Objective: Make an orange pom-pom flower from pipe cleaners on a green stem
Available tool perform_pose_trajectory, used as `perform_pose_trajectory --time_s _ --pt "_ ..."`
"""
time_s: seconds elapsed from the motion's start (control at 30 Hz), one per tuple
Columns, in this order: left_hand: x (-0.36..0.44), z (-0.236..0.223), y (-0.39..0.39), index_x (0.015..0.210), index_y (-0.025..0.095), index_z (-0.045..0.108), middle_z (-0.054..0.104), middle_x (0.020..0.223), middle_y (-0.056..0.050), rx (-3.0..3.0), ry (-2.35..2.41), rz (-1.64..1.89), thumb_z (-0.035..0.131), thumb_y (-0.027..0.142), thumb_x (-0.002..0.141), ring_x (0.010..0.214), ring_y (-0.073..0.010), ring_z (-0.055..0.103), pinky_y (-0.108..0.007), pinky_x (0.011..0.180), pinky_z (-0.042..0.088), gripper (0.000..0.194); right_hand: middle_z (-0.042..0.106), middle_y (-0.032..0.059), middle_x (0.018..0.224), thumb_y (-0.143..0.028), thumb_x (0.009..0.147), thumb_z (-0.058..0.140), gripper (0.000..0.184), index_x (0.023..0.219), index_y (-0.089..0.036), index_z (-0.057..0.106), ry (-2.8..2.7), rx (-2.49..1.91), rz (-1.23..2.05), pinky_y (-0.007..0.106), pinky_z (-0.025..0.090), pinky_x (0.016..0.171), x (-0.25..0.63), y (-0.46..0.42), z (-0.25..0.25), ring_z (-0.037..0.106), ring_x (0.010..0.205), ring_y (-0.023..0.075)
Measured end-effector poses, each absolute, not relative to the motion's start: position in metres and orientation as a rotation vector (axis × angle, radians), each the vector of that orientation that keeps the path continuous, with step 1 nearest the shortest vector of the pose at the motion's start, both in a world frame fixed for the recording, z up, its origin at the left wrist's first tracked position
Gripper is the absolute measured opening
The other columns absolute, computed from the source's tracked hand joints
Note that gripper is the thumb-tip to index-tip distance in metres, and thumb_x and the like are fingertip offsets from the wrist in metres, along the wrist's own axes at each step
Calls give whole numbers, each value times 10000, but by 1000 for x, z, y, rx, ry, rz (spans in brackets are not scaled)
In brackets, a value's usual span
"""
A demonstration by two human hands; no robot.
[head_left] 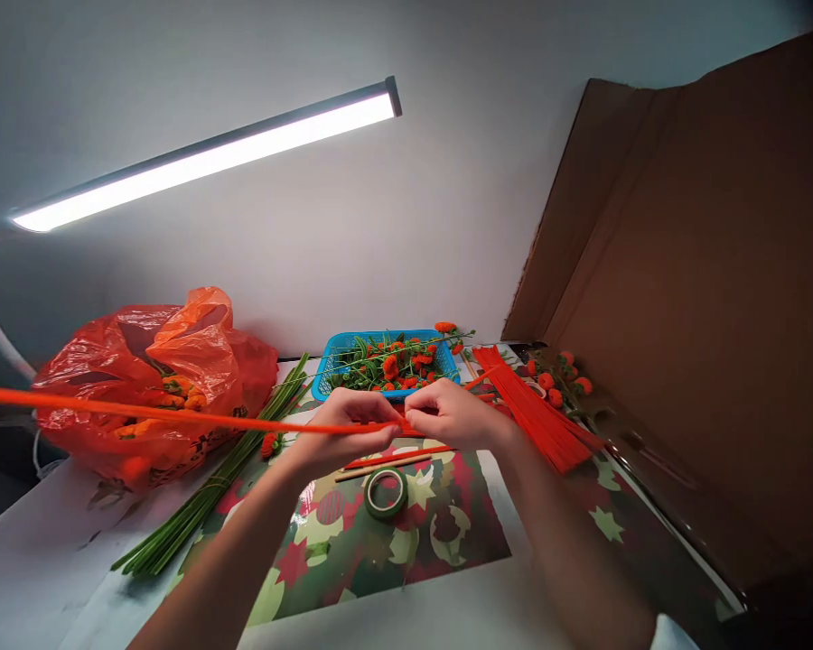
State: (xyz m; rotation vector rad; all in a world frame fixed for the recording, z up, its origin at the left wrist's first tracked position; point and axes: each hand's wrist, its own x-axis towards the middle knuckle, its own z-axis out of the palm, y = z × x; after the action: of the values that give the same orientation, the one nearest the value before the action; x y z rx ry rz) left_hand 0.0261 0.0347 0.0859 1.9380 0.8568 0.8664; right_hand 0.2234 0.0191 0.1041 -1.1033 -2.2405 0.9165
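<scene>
Strip (176, 414) at the hands, above the table (33, 542).
Left hand (352, 420) pinches it, the long end reaching left; right hand (451, 413) curls in at its right end, its grip hidden. Tape (386, 493) lies nearer, green stems (196, 515) left, basket (331, 361) beyond, orange bundle (538, 411) right.

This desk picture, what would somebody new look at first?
Probably the long glowing lamp, slanting across the wall up high. Next, the shiny red plastic bag on the left, with orange flowers inside. Then the bright orange strip sticking far out leftward from the two hands in the middle.
</scene>
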Motion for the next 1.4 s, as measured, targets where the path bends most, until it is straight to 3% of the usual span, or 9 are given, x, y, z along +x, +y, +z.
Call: perform_pose_trajectory --time_s 0.1,0.2,0.37,0.53,0.7,0.87,0.97,1.1,1.4 --pt "-2 100 43 875 235 785 759 835 -67 1942 830 617 754 238 624 726 -225 673 -276 632 536 253 237 -62 536 -192 771 441 268 535 -200 313 -2223 -1007 1214 268 160 481 236 20 110 209 498 82" --pt "-30 108 51 852 232 785 763 878 -78 1742 1002 1006 765 294 637 822 -231 688 -274 712 547 225 238 -61 529 -209 768 457 274 522 -198 338 -2243 -911 1393 271 160 475 246 18 117 199 496 80" --pt "-9 108 33 760 198 787 746 730 -98 1787 788 575 696 333 730 645 -207 668 -265 590 520 165 233 -60 535 -179 746 446 246 507 -190 390 -2380 -873 1518 273 157 466 246 15 121 197 500 78" --pt "44 93 7 680 204 781 716 609 -40 1840 762 373 617 244 768 512 -160 597 -220 456 394 190 234 -63 531 -222 747 466 233 521 -177 500 -2451 -1001 1470 263 163 451 239 18 112 206 499 78" --pt "49 80 11 644 197 767 746 662 -42 1747 772 413 582 182 733 554 -164 626 -214 473 406 206 302 -60 512 -242 735 479 213 563 -169 583 -2454 -1111 1407 251 185 434 237 22 108 242 481 79" --pt "50 74 19 585 175 741 689 533 -48 1610 834 685 621 242 683 449 -171 610 -229 406 413 169 413 -55 513 -191 735 505 184 558 -165 550 -2307 -1230 917 239 231 497 232 21 107 357 515 82" --pt "53 72 24 606 155 727 714 617 -60 1525 847 704 583 265 705 474 -154 614 -235 456 454 206 465 -51 515 -159 777 472 219 576 -168 558 -2298 -1208 725 239 265 570 231 24 105 411 558 93" --pt "55 70 28 664 134 725 746 754 -75 1477 834 639 545 289 738 518 -119 603 -225 523 469 249 530 -32 605 -206 845 465 214 662 -173 571 -2354 -1145 740 243 295 640 235 28 104 476 666 123" --pt "53 65 31 624 135 713 726 667 -66 1484 809 601 589 327 727 523 -128 598 -228 533 459 251 592 -26 653 -201 882 453 208 719 -182 581 -2441 -1110 748 270 314 702 238 27 104 501 699 137"
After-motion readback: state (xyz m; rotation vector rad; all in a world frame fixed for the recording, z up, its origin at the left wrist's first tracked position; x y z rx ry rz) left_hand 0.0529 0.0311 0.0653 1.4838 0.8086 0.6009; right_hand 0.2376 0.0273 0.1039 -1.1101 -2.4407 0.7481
